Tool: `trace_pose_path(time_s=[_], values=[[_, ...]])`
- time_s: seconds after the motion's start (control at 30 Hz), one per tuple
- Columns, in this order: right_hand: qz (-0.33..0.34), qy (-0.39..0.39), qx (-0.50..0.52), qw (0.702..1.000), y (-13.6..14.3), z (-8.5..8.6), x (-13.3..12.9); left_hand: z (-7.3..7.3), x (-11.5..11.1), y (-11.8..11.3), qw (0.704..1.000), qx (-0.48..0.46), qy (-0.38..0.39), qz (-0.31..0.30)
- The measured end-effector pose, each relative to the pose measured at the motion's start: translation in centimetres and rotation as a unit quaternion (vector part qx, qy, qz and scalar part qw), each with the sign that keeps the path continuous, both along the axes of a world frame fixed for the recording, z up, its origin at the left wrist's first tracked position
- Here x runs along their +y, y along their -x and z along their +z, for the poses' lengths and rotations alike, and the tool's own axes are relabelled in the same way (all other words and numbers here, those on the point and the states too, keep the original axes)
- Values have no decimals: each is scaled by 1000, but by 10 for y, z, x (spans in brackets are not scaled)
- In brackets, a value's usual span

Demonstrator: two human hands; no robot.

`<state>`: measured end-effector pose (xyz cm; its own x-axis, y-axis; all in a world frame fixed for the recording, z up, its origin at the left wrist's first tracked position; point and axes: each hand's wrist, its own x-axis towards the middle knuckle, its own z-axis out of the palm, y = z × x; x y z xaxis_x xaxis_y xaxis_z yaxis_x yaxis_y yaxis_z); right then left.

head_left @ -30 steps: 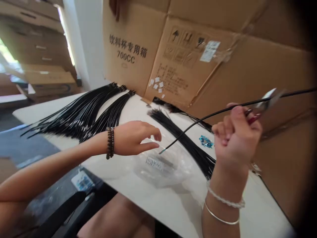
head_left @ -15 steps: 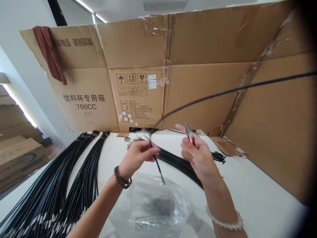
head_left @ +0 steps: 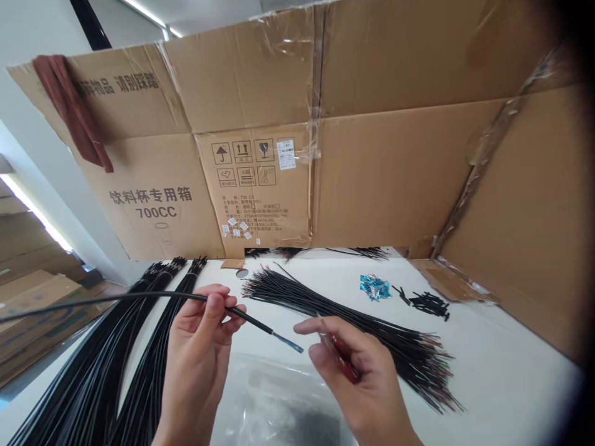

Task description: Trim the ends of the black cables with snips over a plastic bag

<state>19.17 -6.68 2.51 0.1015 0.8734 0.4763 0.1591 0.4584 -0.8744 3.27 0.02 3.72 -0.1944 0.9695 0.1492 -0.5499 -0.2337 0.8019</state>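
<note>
My left hand pinches a black cable close to one end, between thumb and fingers. That end points down to the right and shows thin, bluish inner wires; the rest trails off to the left. In my right hand lies a pair of small red-handled snips, partly hidden by the fingers. Its index finger and thumb are spread near the wire tip but apart from it. Behind the hands, a bundle of black cables with frayed ends lies across the white table.
Two more tied black cable bundles lie at the left. A pile of blue scraps and short black pieces sit back right. A clear plastic bag lies in front. Cardboard walls enclose the back and right.
The cable's long part has swung from the upper right over to the left. Its exposed end now points toward my right hand, which has come lower with the snips turned down among its fingers.
</note>
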Motion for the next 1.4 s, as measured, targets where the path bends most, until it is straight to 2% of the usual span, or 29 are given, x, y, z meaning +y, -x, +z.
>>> trace_pose_path(time_s=[0.23, 0.5, 0.73, 0.9, 0.97, 1.03, 1.13, 1.23, 1.3, 1.4], values=[[22, 64, -20, 997, 1, 5, -2, 0, 0, -1, 999, 9, -23, -22], [27, 51, -5, 998, -1, 4, 3, 2, 2, -6, 998, -9, -33, -59], [30, 42, 2, 999, 0, 1, 2, 3, 3, -5, 997, -17, 19, -70], [29, 46, -6, 999, -2, 0, 2, 2, 4, -4, 996, -2, 9, -91], [26, 68, -5, 997, -5, 2, 1, 0, 4, -3, 995, 29, -13, -94], [54, 128, 6, 990, -9, 4, 2, -2, 3, -2, 993, 81, -33, -83], [166, 242, 42, 955, -19, 5, 8, -6, 4, 1, 984, 159, -47, -59], [296, 293, 107, 903, -28, -2, 19, -7, 5, 2, 977, 201, -41, -58], [366, 321, 172, 856, -30, -9, 25, -7, 7, 2, 977, 203, -32, -64], [435, 368, 250, 783, -28, -19, 30, -7, 11, 0, 981, 175, -27, -77]])
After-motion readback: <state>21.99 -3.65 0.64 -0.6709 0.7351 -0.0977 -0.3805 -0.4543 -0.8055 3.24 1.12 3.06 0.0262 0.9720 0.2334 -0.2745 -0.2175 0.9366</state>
